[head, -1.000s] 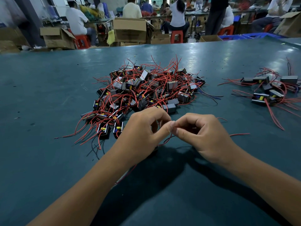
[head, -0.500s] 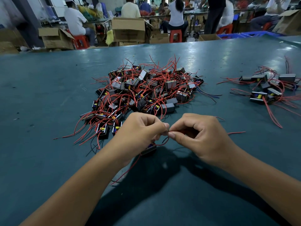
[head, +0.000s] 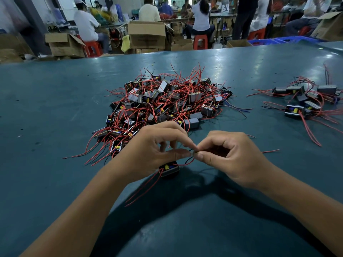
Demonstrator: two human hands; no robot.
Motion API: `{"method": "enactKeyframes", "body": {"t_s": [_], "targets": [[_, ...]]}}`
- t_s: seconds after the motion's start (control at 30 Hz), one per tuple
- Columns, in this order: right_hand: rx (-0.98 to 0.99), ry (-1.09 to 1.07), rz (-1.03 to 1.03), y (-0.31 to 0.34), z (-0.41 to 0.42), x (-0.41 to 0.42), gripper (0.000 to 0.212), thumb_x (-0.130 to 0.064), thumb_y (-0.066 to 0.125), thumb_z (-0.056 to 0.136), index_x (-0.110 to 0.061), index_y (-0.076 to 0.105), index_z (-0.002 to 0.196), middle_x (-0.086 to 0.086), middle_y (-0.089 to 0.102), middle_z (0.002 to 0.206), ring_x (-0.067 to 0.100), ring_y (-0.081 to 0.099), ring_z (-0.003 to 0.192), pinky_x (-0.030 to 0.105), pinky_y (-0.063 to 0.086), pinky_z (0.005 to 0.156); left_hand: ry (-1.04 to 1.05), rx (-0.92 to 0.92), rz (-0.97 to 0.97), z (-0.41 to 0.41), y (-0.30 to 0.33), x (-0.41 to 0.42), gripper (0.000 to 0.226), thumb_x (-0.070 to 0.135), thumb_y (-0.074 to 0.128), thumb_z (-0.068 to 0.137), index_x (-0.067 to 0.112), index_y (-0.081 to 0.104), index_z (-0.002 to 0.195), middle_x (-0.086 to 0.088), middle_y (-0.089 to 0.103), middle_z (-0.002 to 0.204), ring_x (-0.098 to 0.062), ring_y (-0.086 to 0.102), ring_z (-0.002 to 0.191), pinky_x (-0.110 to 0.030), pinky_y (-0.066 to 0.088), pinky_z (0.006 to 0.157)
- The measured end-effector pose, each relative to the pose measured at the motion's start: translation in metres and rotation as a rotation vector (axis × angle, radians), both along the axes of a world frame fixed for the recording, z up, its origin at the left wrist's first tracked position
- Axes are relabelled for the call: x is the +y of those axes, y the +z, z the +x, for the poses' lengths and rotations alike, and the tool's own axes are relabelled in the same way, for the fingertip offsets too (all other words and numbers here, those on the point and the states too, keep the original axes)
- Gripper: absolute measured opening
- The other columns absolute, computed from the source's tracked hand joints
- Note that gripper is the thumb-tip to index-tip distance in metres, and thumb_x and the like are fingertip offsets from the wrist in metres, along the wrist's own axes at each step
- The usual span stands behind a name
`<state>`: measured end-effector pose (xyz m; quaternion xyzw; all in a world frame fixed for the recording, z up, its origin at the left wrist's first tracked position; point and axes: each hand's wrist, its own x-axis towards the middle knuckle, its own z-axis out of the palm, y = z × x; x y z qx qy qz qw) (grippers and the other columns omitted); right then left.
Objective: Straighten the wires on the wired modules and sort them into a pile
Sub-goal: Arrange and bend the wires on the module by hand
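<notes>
- Red and black wires (head: 188,160) run from one small module (head: 169,170) that sits on the green table (head: 55,112), just under the left hand (head: 154,153).
- Both hands work on this one module. The left hand pinches a thin wire between thumb and forefinger, and the right hand (head: 230,156) pinches the same wire just beside it, so the fingertips almost touch.
- I judge that the step now is to pull the wire straight between the two pinches.
- What could go wrong: if the right hand pulls too hard, the wire may tear at its joint on the module, or the light module may lift and swing from the table.
- If the pinch slips, the wire will spring back into its curve, because it looks thin and springy.
- The long red wires that hang toward the person could catch under a wrist and drag the module away.
- Counted: one module is in the hands.
- The big tangled heap (head: 167,102) behind the hands holds several tens of modules; I cannot count them exactly, because the wires hide many.
- The sorted pile (head: 304,101) at the far right shows about eight modules, and the edge of the view cuts it.
- One loose piece of red wire (head: 270,151) lies on the table right of the right hand.
- Most of the task is not yet done, judging by the two groups.
</notes>
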<state>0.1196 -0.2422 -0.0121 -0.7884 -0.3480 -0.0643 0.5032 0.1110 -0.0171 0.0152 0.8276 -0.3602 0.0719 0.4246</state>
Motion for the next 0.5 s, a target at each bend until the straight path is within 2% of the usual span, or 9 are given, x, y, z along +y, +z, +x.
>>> {"method": "enactKeyframes", "body": {"t_s": [0.07, 0.13, 0.2, 0.37, 0.5], "targets": [[0.003, 0.010, 0.001, -0.0001, -0.0001, 0.0004, 0.004, -0.026, 0.073, 0.083, -0.023, 0.074, 0.086, -0.019, 0.066, 0.078, 0.004, 0.062, 0.071, 0.012, 0.043, 0.067, 0.008, -0.084, 0.045, -0.0007, 0.0023, -0.0009, 0.011, 0.017, 0.075, 0.083, 0.010, 0.078, 0.091, -0.002, 0.063, 0.092, -0.009, 0.057, 0.079, -0.016, 0.043, 0.068], [0.006, 0.019, 0.000, -0.0003, -0.0003, 0.0010, 0.004, -0.025, 0.073, 0.083, -0.024, 0.073, 0.087, -0.020, 0.066, 0.079, 0.004, 0.063, 0.072, 0.012, 0.043, 0.068, 0.029, -0.157, 0.096, -0.0019, 0.0041, -0.0019, 0.011, 0.019, 0.076, 0.083, 0.011, 0.078, 0.090, 0.000, 0.063, 0.092, -0.004, 0.057, 0.084, -0.012, 0.041, 0.074], [0.003, 0.023, -0.004, -0.0006, -0.0002, 0.0010, 0.004, -0.025, 0.073, 0.084, -0.023, 0.074, 0.087, -0.020, 0.066, 0.079, 0.003, 0.063, 0.072, 0.010, 0.042, 0.068, 0.049, -0.234, 0.148, -0.0031, 0.0043, -0.0020, 0.011, 0.021, 0.076, 0.083, 0.013, 0.078, 0.090, 0.002, 0.064, 0.093, -0.006, 0.058, 0.087, -0.015, 0.043, 0.077], [-0.024, 0.015, -0.037, -0.0002, -0.0014, 0.0009, 0.004, -0.025, 0.073, 0.084, -0.023, 0.074, 0.087, -0.016, 0.067, 0.081, 0.007, 0.064, 0.073, 0.014, 0.045, 0.067, 0.048, -0.382, 0.245, -0.0040, 0.0038, -0.0009, 0.010, 0.022, 0.075, 0.087, 0.013, 0.078, 0.089, 0.001, 0.066, 0.091, -0.020, 0.059, 0.084, -0.033, 0.049, 0.072], [-0.082, 0.004, -0.095, 0.0005, -0.0018, 0.0020, 0.004, -0.022, 0.073, 0.084, -0.021, 0.075, 0.088, -0.013, 0.065, 0.078, 0.010, 0.061, 0.070, 0.016, 0.043, 0.063, 0.036, -0.366, 0.286, -0.0031, 0.0054, 0.0000, 0.012, 0.025, 0.074, 0.087, 0.013, 0.077, 0.089, 0.002, 0.066, 0.091, -0.018, 0.056, 0.084, -0.030, 0.048, 0.072]]}}
